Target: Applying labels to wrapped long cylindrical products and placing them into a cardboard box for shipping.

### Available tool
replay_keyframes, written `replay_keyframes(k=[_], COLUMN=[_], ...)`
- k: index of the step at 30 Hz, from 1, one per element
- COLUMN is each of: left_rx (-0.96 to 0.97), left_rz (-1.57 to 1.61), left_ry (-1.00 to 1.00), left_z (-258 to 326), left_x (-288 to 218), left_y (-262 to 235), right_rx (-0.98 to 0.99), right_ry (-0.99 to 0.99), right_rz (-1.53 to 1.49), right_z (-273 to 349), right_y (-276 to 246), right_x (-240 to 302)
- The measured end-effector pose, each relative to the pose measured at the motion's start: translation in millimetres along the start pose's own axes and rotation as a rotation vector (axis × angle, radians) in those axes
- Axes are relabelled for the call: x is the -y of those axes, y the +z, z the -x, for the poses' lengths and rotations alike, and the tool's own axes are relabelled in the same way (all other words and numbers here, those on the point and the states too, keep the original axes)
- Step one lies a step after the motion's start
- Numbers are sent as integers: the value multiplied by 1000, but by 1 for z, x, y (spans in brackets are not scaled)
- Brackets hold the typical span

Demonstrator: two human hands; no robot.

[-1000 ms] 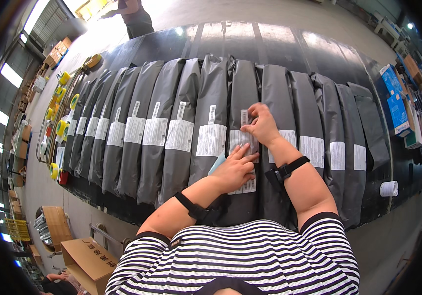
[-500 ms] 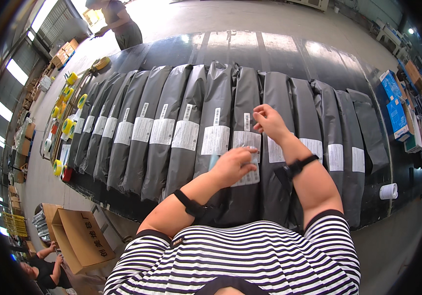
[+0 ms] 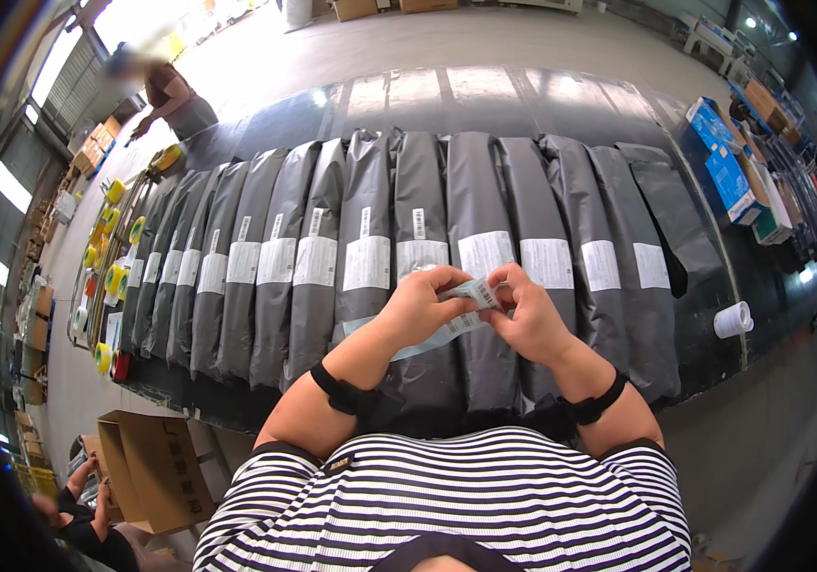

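Our left hand (image 3: 424, 307) and right hand (image 3: 529, 316) each pinch the strip (image 3: 442, 335) between thumb and fingertips at its printed end, its tail running leftward below the grip; beneath and beyond it we see grey parcels (image 3: 475, 195) in a row, well right a white roll (image 3: 733, 319), far left yellow tapes (image 3: 115, 278), farther off, beyond and left, a co-worker (image 3: 175, 100)

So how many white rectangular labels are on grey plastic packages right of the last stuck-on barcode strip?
4, rightward: first label beyond your right hand, second label, third label, fourth label; the rightmost grey plastic bag could hide another.
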State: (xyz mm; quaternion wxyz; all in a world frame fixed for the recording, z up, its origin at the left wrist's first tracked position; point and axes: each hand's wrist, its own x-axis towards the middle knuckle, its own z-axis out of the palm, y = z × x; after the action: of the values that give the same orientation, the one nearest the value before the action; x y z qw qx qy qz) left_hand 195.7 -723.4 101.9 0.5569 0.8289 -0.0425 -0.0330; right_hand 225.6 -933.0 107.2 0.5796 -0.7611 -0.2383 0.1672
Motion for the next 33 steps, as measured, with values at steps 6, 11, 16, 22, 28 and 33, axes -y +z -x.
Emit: replay_keyframes(k=[6, 11, 16, 22, 28, 33], left_rx=[-2, 81, 191, 159, 172, 172], left_rz=[-215, -420, -556, -623, -613, -612], left_ry=[-94, -28, 309, 345, 338, 339], left_z=[-10, -31, -56, -52, -54, -55], left_x=[-1, 26, 55, 70, 70, 69], left_y=[26, 39, 79, 89, 89, 90], right_rx=[-29, -97, 55, 51, 39, 13], right_ry=[26, 66, 79, 156, 170, 142], right_rz=[140, -321, -247, -143, -297, -243], right_z=[4, -61, -146, -180, -184, -184], right_y=[-24, -68, -68, -49, -49, -48], right_x=[-29, -56, -79, -118, -128, -132])
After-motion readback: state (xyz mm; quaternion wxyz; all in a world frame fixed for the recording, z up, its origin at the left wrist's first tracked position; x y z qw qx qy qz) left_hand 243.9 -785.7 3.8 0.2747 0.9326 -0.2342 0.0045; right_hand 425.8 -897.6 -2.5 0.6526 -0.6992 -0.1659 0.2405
